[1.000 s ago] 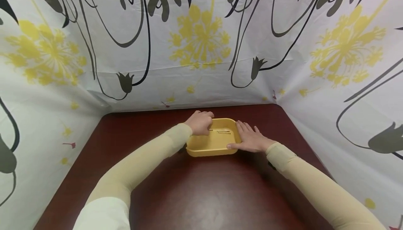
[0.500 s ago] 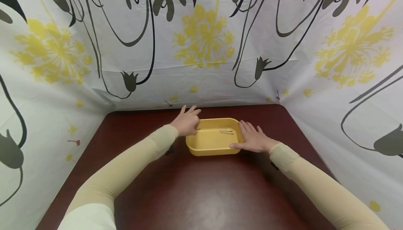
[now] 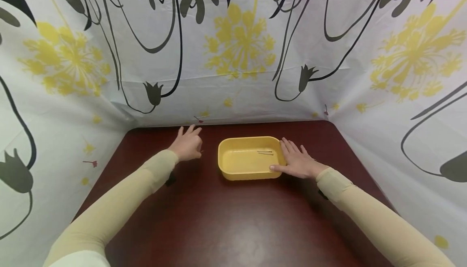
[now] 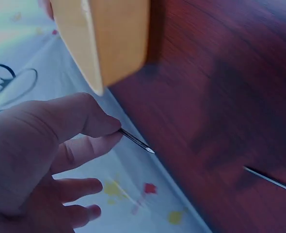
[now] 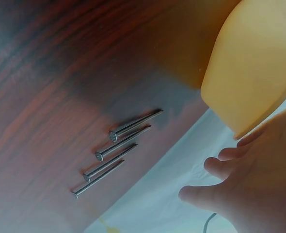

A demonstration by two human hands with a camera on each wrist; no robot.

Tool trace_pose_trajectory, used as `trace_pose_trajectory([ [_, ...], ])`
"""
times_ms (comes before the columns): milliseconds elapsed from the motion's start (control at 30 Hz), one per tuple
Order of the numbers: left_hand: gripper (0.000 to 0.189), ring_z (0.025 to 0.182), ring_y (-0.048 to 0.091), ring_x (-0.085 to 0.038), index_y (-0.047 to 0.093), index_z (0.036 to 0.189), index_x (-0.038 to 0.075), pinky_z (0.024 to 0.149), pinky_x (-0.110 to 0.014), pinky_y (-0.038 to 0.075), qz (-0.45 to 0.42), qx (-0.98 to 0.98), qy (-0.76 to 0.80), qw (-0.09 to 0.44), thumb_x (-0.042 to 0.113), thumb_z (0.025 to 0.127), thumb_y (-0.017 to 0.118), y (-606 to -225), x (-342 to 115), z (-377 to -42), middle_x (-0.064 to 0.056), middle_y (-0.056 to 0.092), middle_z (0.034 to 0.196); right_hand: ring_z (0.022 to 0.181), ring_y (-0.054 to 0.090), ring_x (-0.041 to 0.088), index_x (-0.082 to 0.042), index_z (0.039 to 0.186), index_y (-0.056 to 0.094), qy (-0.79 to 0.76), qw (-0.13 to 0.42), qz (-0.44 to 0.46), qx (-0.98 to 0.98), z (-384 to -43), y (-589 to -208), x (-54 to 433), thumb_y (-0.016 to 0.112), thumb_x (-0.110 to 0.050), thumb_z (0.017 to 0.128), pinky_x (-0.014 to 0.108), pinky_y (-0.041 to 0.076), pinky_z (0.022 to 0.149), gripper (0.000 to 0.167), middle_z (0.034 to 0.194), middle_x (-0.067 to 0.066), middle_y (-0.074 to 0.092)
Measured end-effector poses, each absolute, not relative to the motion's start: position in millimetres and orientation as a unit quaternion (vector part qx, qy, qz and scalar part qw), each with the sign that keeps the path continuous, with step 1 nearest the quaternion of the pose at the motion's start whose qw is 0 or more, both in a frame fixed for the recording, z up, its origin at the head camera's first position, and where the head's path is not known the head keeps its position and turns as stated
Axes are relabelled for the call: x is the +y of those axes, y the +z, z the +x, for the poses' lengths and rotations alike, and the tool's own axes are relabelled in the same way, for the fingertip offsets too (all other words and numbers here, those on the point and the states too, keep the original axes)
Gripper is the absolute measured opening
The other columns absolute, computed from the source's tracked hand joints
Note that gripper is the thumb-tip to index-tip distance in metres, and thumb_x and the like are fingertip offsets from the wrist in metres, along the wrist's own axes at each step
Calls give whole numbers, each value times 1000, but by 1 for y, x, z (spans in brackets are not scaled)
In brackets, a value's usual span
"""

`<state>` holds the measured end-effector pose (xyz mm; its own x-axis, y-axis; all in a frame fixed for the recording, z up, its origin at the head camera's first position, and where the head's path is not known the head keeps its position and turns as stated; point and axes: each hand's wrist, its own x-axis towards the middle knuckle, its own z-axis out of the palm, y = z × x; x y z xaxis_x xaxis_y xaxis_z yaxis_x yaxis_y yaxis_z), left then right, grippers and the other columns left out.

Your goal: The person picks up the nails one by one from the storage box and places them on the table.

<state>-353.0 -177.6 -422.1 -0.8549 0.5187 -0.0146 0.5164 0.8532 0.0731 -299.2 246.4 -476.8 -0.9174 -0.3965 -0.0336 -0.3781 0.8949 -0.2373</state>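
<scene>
A yellow plastic tray [image 3: 226, 169] stands on the dark red table, with a few nails [image 3: 265, 152] lying inside it. Left of the tray, my left hand [image 3: 187, 145] pinches a nail [image 4: 137, 141] between thumb and index finger, the other fingers spread. Another nail [image 4: 270, 179] lies on the table below that hand. My right hand [image 3: 297, 163] rests on the tray's right rim with fingers extended. In the right wrist view, several nails [image 5: 116, 158] lie side by side on the table beside the tray; in the head view that hand and arm mostly hide them.
The dark red table [image 3: 233, 218] reaches to white patterned cloth [image 3: 240, 104] at the back and on both sides. A dark strap piece [image 3: 170, 178] shows under the left wrist.
My left hand has moved left, out of the tray and past its left rim, carrying the pinched nail. My right hand stays at the tray's right rim.
</scene>
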Motion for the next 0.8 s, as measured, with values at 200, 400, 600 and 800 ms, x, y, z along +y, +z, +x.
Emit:
trace_pose_trajectory([
  [200, 32, 148, 12, -51, 63, 57, 21, 110, -74, 4, 230, 971, 40, 45, 20, 82, 83, -437, -205, -353, -25, 33, 157, 151, 12, 42, 3, 160, 9, -98, 30, -199, 975, -299, -482, 246, 41, -90, 81, 71, 11, 111, 126, 167, 20, 7],
  [400, 33, 146, 15, -53, 63, 57, 18, 109, -75, 5, 202, 977, 36, 64, 19, 85, 81, -455, -221, -358, -27, 34, 156, 151, 13, 41, 2, 160, 9, -97, 24, -198, 975, -300, -484, 246, 42, -89, 82, 71, 11, 111, 125, 167, 20, 7],
  [600, 33, 144, 20, -54, 62, 58, 17, 108, -77, 8, 186, 979, 17, 82, 20, 86, 81, -464, -226, -359, -28, 38, 153, 151, 12, 41, 1, 161, 7, -104, 29, -194, 975, -300, -484, 246, 42, -89, 82, 71, 12, 112, 124, 167, 19, 6],
  [800, 29, 143, 21, -54, 63, 63, 18, 107, -78, 8, 166, 982, 8, 89, 21, 85, 81, -477, -232, -362, -27, 44, 149, 151, 11, 42, 0, 161, 7, -101, 32, -192, 976, -299, -484, 246, 41, -89, 82, 71, 12, 111, 124, 167, 19, 5],
])
